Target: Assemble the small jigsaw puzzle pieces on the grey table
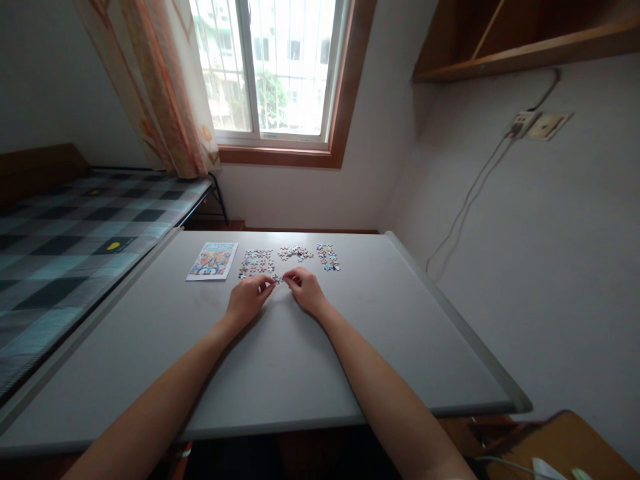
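Both of my hands meet over some small jigsaw puzzle pieces [279,280] near the middle of the table. My left hand [249,295] pinches at the left side of these pieces, thumb and forefinger together. From the right, my right hand [303,287] pinches at their other side. Just beyond my left hand lies a block of puzzle pieces [257,262] set out in rows. A loose heap of pieces [296,253] sits behind my right hand, and another group [329,257] lies to its right. The printed picture sheet [213,261] rests flat at the left.
The light grey table [400,347] has a raised edge along its sides. A bed with a checked mattress [100,227] stands to the left, a curtain [155,87] hangs by the window [280,73], and a cable [465,200] runs down the right wall. A wooden stool [565,443] is at the lower right.
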Demonstrator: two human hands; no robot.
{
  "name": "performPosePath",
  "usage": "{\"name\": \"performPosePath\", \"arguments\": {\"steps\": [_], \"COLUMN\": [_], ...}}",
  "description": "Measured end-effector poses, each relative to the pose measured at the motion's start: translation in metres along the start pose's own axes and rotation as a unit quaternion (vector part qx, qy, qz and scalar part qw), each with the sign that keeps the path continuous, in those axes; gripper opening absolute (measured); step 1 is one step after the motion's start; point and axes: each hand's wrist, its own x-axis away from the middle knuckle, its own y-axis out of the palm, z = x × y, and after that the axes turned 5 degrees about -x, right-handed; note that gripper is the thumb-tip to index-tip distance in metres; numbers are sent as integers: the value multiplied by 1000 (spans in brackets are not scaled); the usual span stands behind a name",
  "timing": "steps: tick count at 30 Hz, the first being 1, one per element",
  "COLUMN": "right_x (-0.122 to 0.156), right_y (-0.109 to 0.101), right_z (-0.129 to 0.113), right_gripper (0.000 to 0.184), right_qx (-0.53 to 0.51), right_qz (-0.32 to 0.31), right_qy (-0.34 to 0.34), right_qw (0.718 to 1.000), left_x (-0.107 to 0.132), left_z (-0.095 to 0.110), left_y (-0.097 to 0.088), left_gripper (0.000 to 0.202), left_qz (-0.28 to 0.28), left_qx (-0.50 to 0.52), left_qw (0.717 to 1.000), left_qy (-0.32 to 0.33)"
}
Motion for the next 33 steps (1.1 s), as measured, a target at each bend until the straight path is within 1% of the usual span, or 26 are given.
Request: {"name": "performPosePath", "arguments": {"steps": [5, 11, 16, 19, 22, 26, 30, 33], "right_x": [0, 2, 2, 2, 1, 2, 3, 3], "right_y": [-1, -1, 1, 2, 1, 0, 0, 1], "right_z": [-2, -8, -2, 2, 1, -3, -3, 0], "right_gripper": [16, 17, 18, 18, 18, 20, 22, 26], "right_qx": [-8, -4, -21, -37, -51, -51, -53, -58], "right_qz": [-2, -21, -39, -41, -39, -33, -45, -58], "right_qy": [-11, -8, -7, -8, 5, 28, 20, 13], "right_qw": [1000, 1000, 999, 998, 998, 998, 997, 997], "left_x": [1, 2, 2, 2, 2, 2, 2, 2], "left_z": [-1, 1, 1, 1, 2, 2, 3, 4], "left_y": [2, 4, 5, 5, 5, 3, 1, 0], "left_gripper": [24, 30, 30, 28, 27, 30, 30, 30], "left_qz": [-2, 4, 0, -5, -7, 6, 13, 14], "left_qx": [-5, -13, -18, -15, -11, -14, -14, -13], "left_qw": [1000, 1000, 999, 999, 999, 1000, 1000, 1000], "left_qy": [15, 24, 30, 43, 52, 22, -6, -7]}}
